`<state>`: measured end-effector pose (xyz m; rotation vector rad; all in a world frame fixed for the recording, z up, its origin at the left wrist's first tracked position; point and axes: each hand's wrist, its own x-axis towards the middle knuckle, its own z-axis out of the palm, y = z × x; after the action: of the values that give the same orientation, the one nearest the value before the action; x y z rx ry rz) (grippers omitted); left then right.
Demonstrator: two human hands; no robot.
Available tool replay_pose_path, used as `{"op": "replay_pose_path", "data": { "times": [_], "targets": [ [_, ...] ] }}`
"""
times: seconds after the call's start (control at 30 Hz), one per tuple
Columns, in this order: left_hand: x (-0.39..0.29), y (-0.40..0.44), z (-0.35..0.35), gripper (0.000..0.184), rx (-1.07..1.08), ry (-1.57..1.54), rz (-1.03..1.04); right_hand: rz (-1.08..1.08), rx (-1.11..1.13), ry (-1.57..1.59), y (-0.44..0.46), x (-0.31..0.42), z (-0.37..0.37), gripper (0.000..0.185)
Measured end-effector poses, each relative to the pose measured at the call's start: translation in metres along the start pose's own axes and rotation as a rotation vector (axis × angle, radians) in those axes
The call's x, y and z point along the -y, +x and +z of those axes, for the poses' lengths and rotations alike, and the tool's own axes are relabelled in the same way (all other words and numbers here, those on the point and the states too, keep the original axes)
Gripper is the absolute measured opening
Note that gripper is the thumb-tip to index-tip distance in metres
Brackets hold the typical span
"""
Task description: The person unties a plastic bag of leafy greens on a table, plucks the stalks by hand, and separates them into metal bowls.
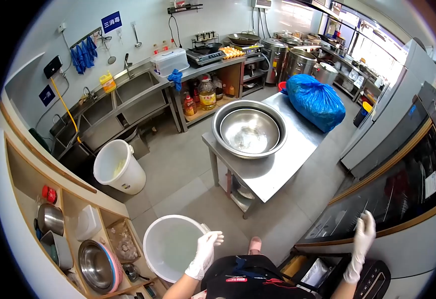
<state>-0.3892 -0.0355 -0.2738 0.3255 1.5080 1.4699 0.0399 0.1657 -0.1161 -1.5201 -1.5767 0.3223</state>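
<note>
My left hand (pixel 207 250), in a white glove, is beside the rim of a large white tub (pixel 159 234) on the floor. Its fingers point right and are loosely extended, with nothing visible in them; I cannot tell whether it touches the rim. The tub holds what looks like cloudy liquid, or its pale bottom shows. My right hand (pixel 361 245), also gloved, is raised at the lower right in front of a dark glass-fronted appliance (pixel 392 199). Its fingers are slightly bent and apart from the thumb, holding nothing. Below it sits an open drawer (pixel 317 271) with a silvery packet.
A steel table (pixel 265 182) ahead bears two nested metal bowls (pixel 250 130) and a blue plastic bag (pixel 315 102). A white bucket (pixel 123 167) stands near the sinks (pixel 135 89). Shelves with basins (pixel 97 266) line the left. A pink shoe (pixel 255 244) shows below.
</note>
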Motion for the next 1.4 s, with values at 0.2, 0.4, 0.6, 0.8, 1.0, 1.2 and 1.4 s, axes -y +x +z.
{"op": "replay_pose_path", "data": {
  "times": [0.2,0.4,0.6,0.8,1.0,1.2,1.4],
  "targets": [
    [0.000,0.013,-0.030,0.022,-0.235,-0.113,-0.009,0.704,0.751,0.798,0.033,0.005,0.198,0.041],
    [-0.014,0.023,-0.041,0.023,-0.477,-0.199,-0.041,1.249,0.955,1.083,0.071,0.011,0.378,0.108],
    [-0.005,0.037,-0.038,0.023,-0.639,-0.300,-0.076,1.487,0.859,0.967,0.112,0.032,0.460,0.114],
    [0.003,0.057,-0.020,0.022,-0.676,-0.358,-0.151,1.388,0.727,0.981,0.123,0.005,0.508,0.020],
    [-0.016,0.087,-0.012,0.022,-0.603,-0.222,-0.083,1.393,0.657,1.030,0.140,-0.027,0.516,0.010],
    [-0.031,0.109,-0.022,0.023,-0.614,-0.148,-0.111,1.372,0.594,1.038,0.185,-0.079,0.511,0.010],
    [-0.031,0.158,-0.033,0.022,-0.533,-0.103,-0.159,1.384,0.514,1.043,0.227,-0.117,0.487,0.007]
  ]
}}
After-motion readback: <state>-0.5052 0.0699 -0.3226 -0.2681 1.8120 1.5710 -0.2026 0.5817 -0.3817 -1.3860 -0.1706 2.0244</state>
